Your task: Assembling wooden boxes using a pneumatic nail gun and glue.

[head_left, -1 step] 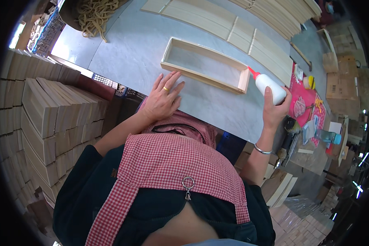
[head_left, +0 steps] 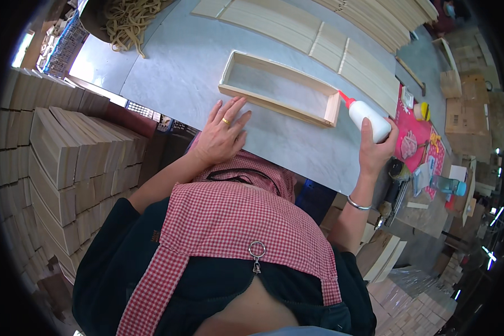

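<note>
A long rectangular wooden frame lies on the grey marbled tabletop, with the surface showing through its middle. A whitish line runs along its far top edge. My left hand, a gold ring on one finger, lies with fingers spread, the fingertips at the frame's near left side. In my right hand is a white squeeze bottle with a red nozzle. Tilted up to the left, the bottle brings its nozzle tip to the frame's far right corner; whether they touch I cannot tell.
Thin wooden panels lie across the table behind the frame. A bin of tan rubber bands stands at the back left. Stacked wooden pieces rise beside my left arm. A hammer and pink cloth lie at the right.
</note>
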Demonstrator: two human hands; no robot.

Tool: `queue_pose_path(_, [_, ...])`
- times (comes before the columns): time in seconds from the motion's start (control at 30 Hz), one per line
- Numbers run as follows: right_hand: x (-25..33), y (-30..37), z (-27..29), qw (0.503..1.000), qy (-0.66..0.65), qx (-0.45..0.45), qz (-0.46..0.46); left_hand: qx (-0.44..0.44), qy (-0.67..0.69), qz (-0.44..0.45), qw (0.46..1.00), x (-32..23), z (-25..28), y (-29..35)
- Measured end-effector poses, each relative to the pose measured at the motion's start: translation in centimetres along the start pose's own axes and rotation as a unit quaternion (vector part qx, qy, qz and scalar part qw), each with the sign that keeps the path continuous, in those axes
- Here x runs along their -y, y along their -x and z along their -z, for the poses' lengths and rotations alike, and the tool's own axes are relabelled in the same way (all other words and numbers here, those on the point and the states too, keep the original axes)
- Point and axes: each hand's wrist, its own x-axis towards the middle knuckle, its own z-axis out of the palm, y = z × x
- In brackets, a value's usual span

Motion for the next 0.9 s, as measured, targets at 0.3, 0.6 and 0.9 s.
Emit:
queue_pose_path(0.3, [0.2,1.8,2.3,1.0,0.015,0.008,-0.012,-0.005,-0.006,0.001,1.0,0.0,-0.5,0.0])
queue_pose_path(0.6, [2.4,5.1,5.2,0.998,0.023,0.041,-0.042,-0.011,-0.014,0.002,1.0,0.5,-0.6,0.2])
queue_pose_path(0.9, [8.2,6.6,-3.6,0.961,-0.226,0.145,-0.065,-0.015,-0.01,-0.003,1.0,0.2,-0.4,0.0])
